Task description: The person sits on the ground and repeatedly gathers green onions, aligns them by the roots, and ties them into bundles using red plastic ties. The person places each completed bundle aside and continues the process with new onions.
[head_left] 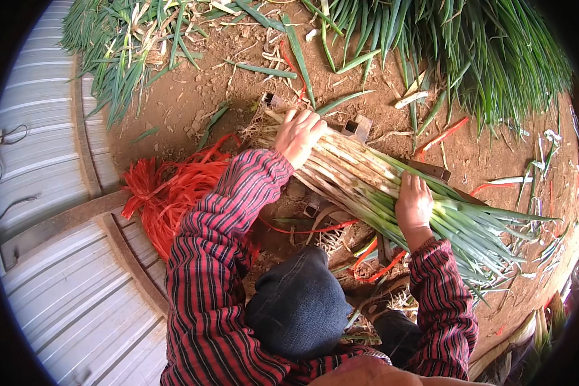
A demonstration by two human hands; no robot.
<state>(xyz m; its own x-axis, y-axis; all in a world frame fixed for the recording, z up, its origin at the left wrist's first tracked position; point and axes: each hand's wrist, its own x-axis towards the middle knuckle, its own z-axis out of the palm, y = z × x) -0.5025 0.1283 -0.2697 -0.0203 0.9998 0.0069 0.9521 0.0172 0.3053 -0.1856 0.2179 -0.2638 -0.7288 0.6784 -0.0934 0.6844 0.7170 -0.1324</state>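
A thick bundle of long green onions (pixel 352 164) lies across a low metal stand (pixel 359 128) in front of me, its roots at the left and green leaves at the right. My left hand (pixel 299 137) rests on the white stalks near the root end, fingers over the top. Around the green part, my right hand (pixel 413 202) grips the near stalks with the fingers curled over them. The undersides of the stalks and most of the stand are hidden. Red plastic tie strips (pixel 173 193) lie heaped left of my left forearm.
A large pile of green onions (pixel 463 58) lies at the top right, a heap of leaves and trimmings (pixel 125 53) at the top left. Corrugated metal sheeting (pixel 77 280) borders the left side. Loose leaves and red strips (pixel 444 137) litter the dirt floor.
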